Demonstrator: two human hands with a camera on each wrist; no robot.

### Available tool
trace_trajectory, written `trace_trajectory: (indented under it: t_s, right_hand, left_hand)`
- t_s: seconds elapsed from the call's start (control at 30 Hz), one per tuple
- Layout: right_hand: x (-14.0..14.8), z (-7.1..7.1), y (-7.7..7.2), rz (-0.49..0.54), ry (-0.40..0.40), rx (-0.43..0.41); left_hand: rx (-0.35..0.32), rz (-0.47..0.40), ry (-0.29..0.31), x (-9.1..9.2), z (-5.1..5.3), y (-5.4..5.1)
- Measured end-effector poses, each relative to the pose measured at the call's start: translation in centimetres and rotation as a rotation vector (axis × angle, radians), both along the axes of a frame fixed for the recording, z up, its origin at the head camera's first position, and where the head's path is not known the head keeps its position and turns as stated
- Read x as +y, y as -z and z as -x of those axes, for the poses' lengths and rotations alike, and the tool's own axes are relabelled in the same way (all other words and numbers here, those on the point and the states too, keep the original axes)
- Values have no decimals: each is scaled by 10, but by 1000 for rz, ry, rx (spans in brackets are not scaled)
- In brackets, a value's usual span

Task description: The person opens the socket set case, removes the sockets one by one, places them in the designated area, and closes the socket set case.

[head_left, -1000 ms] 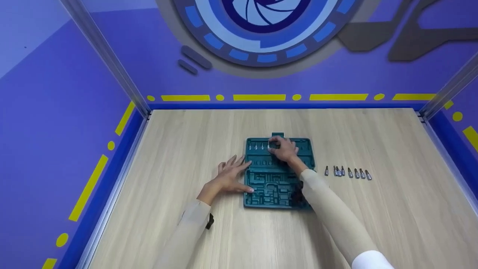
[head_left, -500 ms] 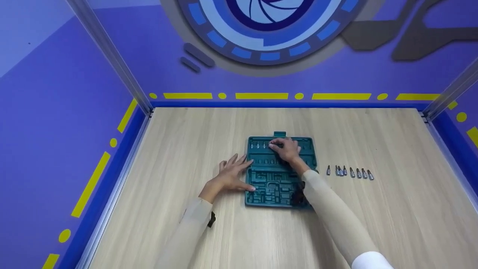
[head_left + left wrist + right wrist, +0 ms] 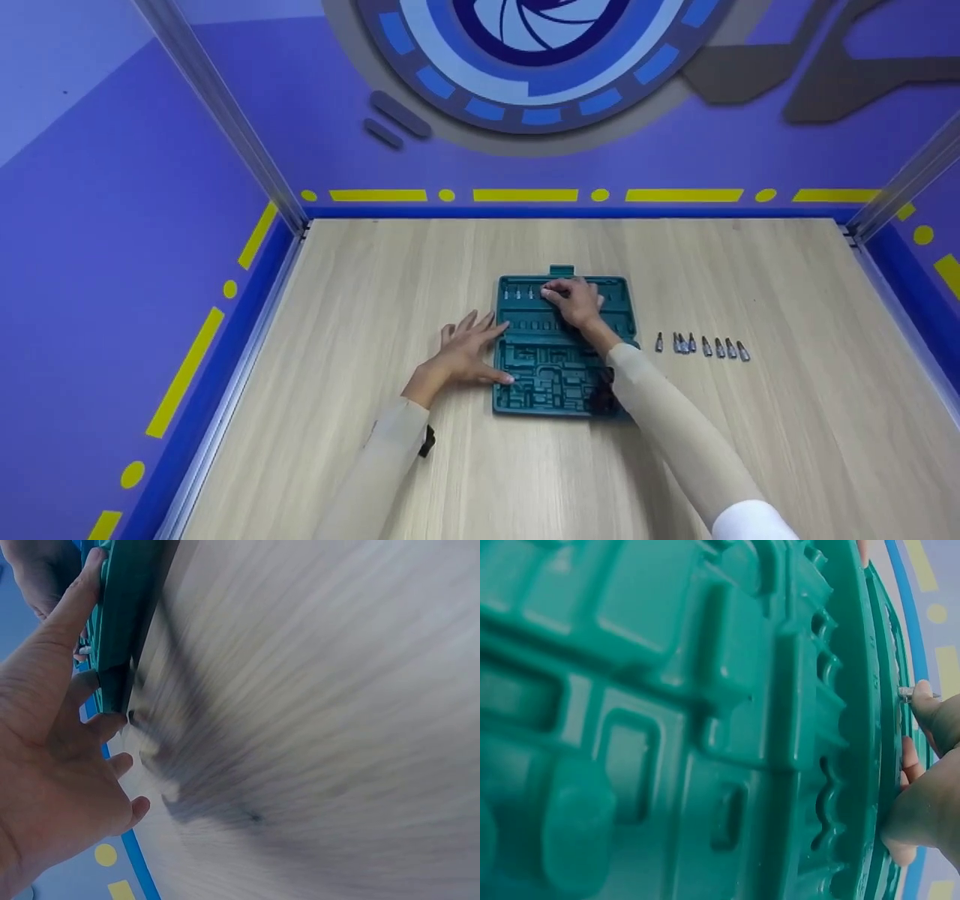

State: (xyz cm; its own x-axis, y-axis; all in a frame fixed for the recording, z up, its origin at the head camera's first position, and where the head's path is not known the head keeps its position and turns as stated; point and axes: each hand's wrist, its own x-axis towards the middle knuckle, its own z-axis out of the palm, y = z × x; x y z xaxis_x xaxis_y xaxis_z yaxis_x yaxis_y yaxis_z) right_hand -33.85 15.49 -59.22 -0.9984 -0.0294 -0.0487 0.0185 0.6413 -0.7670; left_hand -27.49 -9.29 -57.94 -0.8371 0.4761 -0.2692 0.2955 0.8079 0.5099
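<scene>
A green tool case (image 3: 555,379) lies unfolded on the table, full of moulded recesses. My left hand (image 3: 465,358) spreads along its left side, with thumb and a fingertip touching the rim; in the left wrist view this hand (image 3: 60,742) has its other fingers loosely extended. Over the upper half, my right hand (image 3: 576,301) pinches a small silver screwdriver bit (image 3: 906,692) between thumb and finger at the top row of slots. To its left, several bits (image 3: 518,292) stand in that row. The fingers partly cover the slot beneath them.
Several loose screwdriver bits (image 3: 706,346) lie in an uneven row on the wooden table (image 3: 787,427), right of the case. Blue-purple panels (image 3: 450,165) with metal corner posts (image 3: 225,112) enclose the back and both sides.
The head view shifts slightly. My right hand stays at the top row, its fingertips drawn a little closer together round the bit. My left hand keeps its place on the case.
</scene>
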Motion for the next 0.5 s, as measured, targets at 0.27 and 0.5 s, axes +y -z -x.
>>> trace_trajectory:
  t_s: [0.27, 0.5]
  right_hand:
    - [10, 0, -1, 73, 33, 49]
    - [24, -10, -6, 140, -59, 138]
  left_hand:
    - [-17, 13, -13, 3, 0, 0]
    - [-21, 8, -18, 0, -2, -2]
